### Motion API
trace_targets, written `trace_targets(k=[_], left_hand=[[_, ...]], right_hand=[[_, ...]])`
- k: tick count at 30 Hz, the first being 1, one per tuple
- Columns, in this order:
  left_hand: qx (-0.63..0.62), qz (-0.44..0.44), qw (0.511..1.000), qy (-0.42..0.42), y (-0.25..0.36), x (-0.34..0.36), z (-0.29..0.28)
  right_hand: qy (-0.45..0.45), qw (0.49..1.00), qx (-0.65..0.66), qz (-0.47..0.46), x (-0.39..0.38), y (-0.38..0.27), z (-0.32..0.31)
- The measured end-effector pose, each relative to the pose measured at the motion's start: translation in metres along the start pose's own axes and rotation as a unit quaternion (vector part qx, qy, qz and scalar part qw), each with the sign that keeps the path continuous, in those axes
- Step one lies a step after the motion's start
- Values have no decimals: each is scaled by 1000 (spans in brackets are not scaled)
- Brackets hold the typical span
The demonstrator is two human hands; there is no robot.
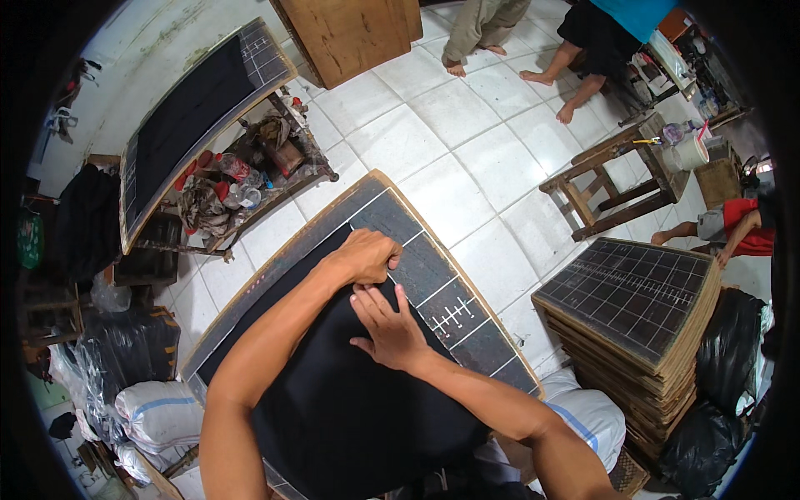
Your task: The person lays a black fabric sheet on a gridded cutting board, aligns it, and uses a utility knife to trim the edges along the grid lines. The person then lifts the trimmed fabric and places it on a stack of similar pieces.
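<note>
A black cloth is spread over a dark board marked with white grid lines, which tilts away in front of me. At the cloth's far edge my left hand is closed, its fingers curled down against the cloth's border; the fingertips are hidden. Just nearer to me, my right hand lies flat on the cloth with its fingers apart. The cloth's edge runs along a white line on the board, close to both hands.
At the far left, another board with black cloth stands above a cluttered shelf. A stack of gridded boards rises at the right, near a wooden stool. White sacks flank my board. Other people's bare feet are beyond.
</note>
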State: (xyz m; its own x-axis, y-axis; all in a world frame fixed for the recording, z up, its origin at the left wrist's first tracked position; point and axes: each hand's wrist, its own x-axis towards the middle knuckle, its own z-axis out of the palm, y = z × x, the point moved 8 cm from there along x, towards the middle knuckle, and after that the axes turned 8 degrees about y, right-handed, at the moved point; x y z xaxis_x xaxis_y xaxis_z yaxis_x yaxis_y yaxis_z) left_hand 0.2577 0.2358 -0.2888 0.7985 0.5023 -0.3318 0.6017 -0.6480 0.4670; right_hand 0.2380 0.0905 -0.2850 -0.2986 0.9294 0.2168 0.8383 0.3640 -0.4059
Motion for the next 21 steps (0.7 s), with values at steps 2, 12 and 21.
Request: trace_targets(k=[2,12,21], left_hand=[[4,-7,1000,-1,-3,-1,-3],[19,-9,1000,6,-10,2,-12],[36,-43,998,5,-28,1,-26]], right_hand=[[-15,1000,-7,24,0,13,0],[7,1000,8,5,16,-3,2],[42,998,2,52,27,10,-4]])
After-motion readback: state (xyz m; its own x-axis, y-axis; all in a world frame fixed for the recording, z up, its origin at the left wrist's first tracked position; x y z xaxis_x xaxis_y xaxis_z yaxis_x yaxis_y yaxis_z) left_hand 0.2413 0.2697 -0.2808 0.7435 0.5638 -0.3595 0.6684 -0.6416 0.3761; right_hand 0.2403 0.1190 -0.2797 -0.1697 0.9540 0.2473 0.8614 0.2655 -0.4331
